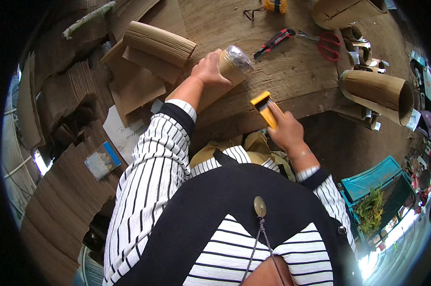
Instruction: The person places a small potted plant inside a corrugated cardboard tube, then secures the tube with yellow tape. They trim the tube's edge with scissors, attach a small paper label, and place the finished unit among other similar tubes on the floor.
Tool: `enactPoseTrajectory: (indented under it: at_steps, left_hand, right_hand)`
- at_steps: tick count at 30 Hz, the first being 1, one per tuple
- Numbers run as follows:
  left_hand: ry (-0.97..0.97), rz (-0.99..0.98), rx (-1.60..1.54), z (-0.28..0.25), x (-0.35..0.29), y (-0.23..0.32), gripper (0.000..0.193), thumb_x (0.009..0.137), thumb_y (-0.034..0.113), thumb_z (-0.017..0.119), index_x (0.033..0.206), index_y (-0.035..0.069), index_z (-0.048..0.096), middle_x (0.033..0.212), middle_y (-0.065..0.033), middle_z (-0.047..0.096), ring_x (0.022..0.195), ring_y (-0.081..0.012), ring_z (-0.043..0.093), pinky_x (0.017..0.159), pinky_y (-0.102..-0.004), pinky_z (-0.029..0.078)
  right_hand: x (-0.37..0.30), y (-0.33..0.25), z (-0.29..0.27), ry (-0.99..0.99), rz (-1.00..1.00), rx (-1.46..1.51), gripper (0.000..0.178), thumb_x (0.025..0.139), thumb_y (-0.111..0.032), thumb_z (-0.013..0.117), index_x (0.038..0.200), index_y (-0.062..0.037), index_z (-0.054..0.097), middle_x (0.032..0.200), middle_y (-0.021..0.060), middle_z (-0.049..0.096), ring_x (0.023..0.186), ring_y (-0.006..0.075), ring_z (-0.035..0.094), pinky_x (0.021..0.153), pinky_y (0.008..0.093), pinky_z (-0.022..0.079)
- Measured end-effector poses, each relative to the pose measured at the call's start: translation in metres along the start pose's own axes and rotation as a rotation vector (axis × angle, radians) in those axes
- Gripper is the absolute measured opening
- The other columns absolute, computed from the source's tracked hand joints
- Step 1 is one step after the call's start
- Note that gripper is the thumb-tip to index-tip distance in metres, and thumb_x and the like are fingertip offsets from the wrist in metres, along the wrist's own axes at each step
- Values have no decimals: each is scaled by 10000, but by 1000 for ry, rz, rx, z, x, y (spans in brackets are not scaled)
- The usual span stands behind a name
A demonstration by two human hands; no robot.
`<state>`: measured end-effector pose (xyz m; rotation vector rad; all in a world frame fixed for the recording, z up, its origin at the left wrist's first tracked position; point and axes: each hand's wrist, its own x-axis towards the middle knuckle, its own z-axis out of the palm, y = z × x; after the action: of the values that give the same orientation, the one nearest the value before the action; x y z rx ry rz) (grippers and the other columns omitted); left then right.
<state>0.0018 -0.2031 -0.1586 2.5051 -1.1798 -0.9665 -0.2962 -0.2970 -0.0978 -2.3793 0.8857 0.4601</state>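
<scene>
My left hand (209, 70) is wrapped round a brown corrugated cardboard roll (214, 90), held slanting over the wooden table's near edge. A clear, shiny plastic end, like that of a bottle (238, 57), shows at the roll's far mouth; the rest is hidden inside. In my right hand (288, 131) is a yellow and black hand tool (263, 107), gripped by its body. Its kind cannot be made out. The tool is apart from the roll, to its right. Beyond the two hands lie a red and black utility knife (274, 43) and red-handled scissors (328, 46).
Cut cardboard pieces (139, 88) and stacked sheets (63, 214) crowd the left side. Cardboard tubes (375, 90) lie at the right of the wooden table (291, 78). A teal crate (372, 174) with green leaves stands low at the right. A yellow object (275, 5) sits at the far edge.
</scene>
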Motion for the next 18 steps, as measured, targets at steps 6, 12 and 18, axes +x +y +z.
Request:
enactPoseTrajectory:
  at_steps: [6,12,18]
  left_hand:
    - [-288,87,-426,-25,45,-42,1000,491,316,904,1321,18,431,1209,-163,578,1147,-263,548,978,-335,432]
    - [-589,139,-597,-26,35,-16,887,581,278,878,1310,22,442,1152,-117,600,1090,-209,557,966,-342,431]
    - [-769,177,-649,68,-14,-15,869,597,299,853,1301,-13,450,1199,-144,572,1097,-239,541,982,-338,406]
  right_hand:
    - [95,-37,15,-50,18,-52,701,736,-286,686,1377,-385,421,898,130,586,806,339,634,703,442,530]
    - [60,1,28,108,-98,21,742,696,-254,726,1365,-392,435,857,99,562,725,327,623,653,446,529]
    - [-41,27,25,25,-97,40,784,640,-155,718,1371,-287,465,802,90,512,717,292,588,640,395,516]
